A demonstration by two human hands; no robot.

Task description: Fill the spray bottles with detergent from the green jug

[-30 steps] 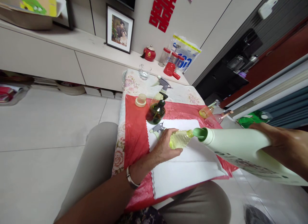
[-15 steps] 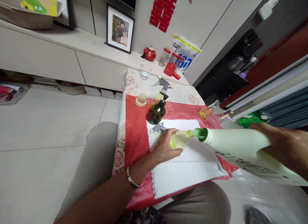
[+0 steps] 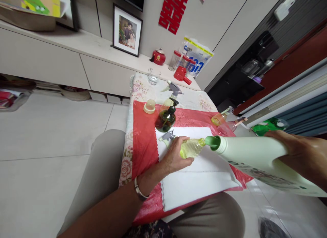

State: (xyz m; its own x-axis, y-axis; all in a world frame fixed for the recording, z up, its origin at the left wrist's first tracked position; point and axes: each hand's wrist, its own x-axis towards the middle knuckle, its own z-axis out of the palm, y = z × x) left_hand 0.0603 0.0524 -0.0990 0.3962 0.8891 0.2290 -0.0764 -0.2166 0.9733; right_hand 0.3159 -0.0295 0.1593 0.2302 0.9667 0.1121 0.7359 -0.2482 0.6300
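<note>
My left hand is closed around a clear yellowish bottle, tilted with its neck to the right. That neck meets the green spout of a large pale green jug. Gripping the jug by its handle is my right hand; the jug lies nearly level, its mouth toward the bottle. Just behind my left fingers a grey spray head rests on the white cloth. A dark green pump bottle stands beyond it.
A translucent cap sits on the red sheet. Behind the pump bottle stands a spray bottle, with a glass cup farther back. Two more bottles, one yellow and one pink, stand at the right edge.
</note>
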